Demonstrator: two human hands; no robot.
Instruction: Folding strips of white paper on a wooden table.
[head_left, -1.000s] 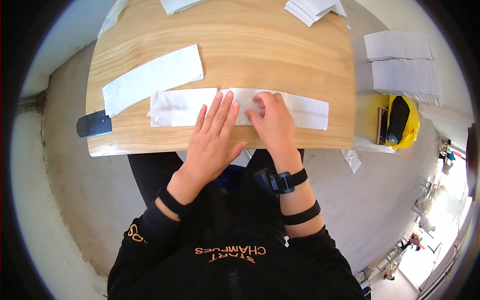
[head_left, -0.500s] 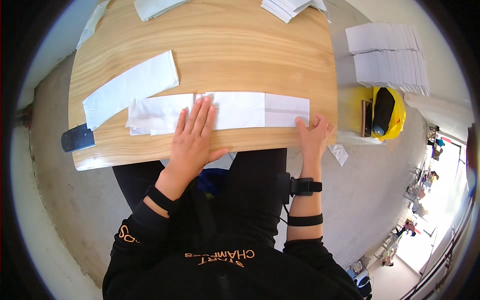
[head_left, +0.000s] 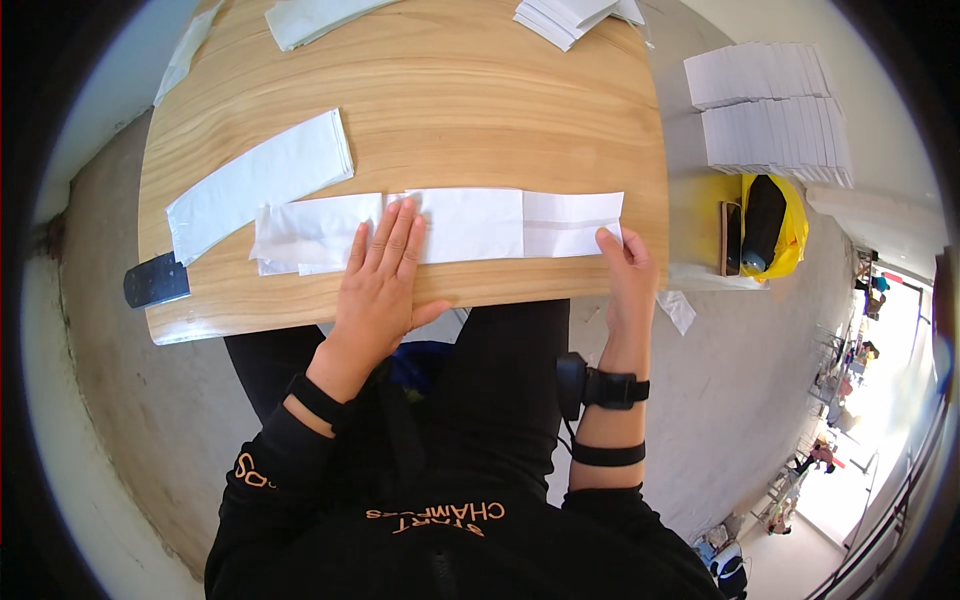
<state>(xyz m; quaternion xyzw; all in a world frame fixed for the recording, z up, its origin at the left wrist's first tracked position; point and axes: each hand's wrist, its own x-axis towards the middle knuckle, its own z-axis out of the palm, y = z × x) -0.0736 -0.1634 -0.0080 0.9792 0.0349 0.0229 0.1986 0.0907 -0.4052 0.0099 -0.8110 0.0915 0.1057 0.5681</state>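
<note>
A long white folded paper sheet (head_left: 472,222) lies along the near side of the wooden table. My left hand (head_left: 378,285) rests flat on it, fingers stretched out. At its right end, past a crease, is a flap (head_left: 565,222) with a faint greyish band across it. The thumb and fingers of my right hand (head_left: 632,275) pinch this flap at its lower right corner, which is lifted slightly. Left of my left hand, thin wrinkled white paper (head_left: 318,225) lies in line with the sheet. A slanted stack of white paper strips (head_left: 255,185) is just beyond.
A dark flat object (head_left: 157,280) sits at the table's left edge. More white papers (head_left: 320,20) and a fanned paper pile (head_left: 565,22) lie at the far side. To the right stand tall paper stacks (head_left: 775,130) and a yellow bag (head_left: 793,230) with a dark bottle (head_left: 765,225).
My right hand has closed its thumb and fingers on the flap's corner and raised it a little. My left hand stays flat in place.
</note>
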